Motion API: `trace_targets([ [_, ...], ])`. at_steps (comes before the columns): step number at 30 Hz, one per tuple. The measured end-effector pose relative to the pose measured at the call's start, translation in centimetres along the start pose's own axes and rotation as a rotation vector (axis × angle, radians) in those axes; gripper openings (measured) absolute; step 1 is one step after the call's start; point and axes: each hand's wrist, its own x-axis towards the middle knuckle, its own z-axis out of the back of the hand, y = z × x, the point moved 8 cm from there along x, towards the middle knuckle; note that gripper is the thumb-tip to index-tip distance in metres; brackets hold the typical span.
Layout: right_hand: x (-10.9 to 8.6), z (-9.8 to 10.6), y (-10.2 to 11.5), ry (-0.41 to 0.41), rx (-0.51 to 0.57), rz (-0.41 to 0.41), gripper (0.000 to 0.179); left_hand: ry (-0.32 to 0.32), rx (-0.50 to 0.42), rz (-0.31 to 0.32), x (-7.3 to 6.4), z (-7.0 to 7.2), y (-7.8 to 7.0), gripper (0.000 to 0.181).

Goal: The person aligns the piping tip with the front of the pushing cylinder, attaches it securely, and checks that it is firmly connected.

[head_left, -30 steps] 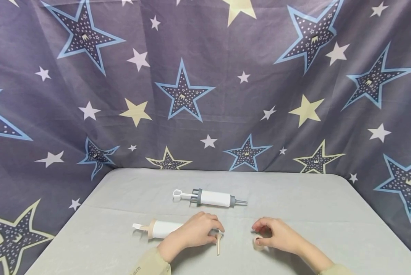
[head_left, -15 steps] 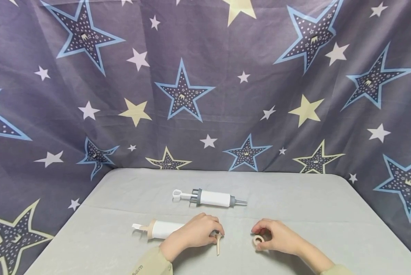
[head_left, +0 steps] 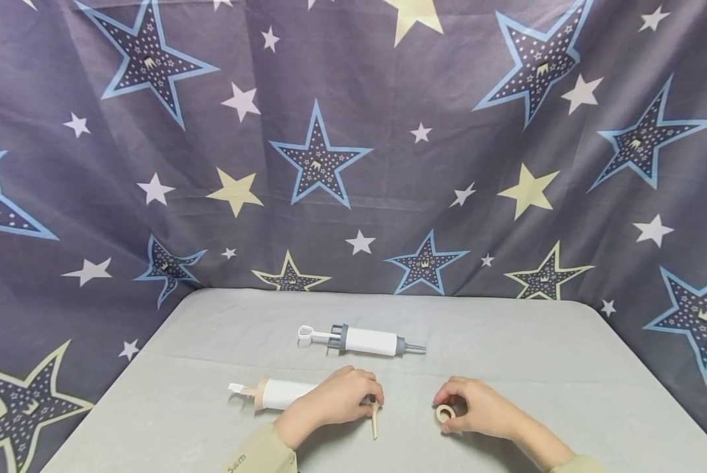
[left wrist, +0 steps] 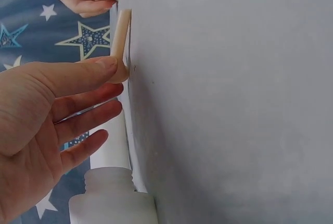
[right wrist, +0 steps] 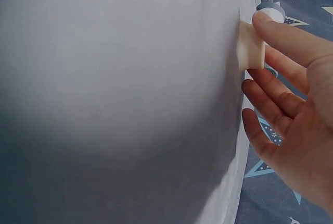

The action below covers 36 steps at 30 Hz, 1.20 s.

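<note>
My left hand [head_left: 342, 397] pinches a slim beige nozzle [left wrist: 121, 39] between thumb and index finger; its narrow tube points toward the near edge in the head view. The other fingers are spread apart in the left wrist view. Behind that hand lies a syringe-like tube with a white barrel [head_left: 282, 394] and a beige collar, its right end hidden by the hand. In the left wrist view, its threaded neck [left wrist: 110, 180] shows. Across from it, my right hand [head_left: 480, 407] holds a short beige ring [right wrist: 252, 46] by thumb and index finger, low at the table, its round opening facing the head camera.
Farther back on the grey cloth-covered table [head_left: 537, 348] lies a second syringe-like tool with a white barrel [head_left: 371, 341], grey ends, a thin grey tip and a white loop handle [head_left: 306, 334]. A star-patterned curtain [head_left: 353, 217] hangs behind the table.
The ring in my right hand has turned so that its opening shows to the head camera, and the right hand has shifted very slightly. The left hand keeps the nozzle nearly in place.
</note>
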Motion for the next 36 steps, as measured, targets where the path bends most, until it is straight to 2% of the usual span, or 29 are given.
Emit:
trace_targets([
  [10, 0.10, -0.22, -0.25, 0.030, 0.035, -0.041, 0.027, -0.019, 0.000, 0.009, -0.29, 0.17, 0.14, 0.014],
  [23, 0.20, -0.09, -0.35, 0.034, 0.066, -0.063, 0.025, -0.011, -0.021, 0.032, -0.36, 0.38, 0.28, 0.017],
  [36, 0.24, -0.11, -0.46, 0.034, 0.090, -0.073, 0.025, 0.008, -0.065, 0.018, -0.45, 0.02, 0.45, 0.017],
])
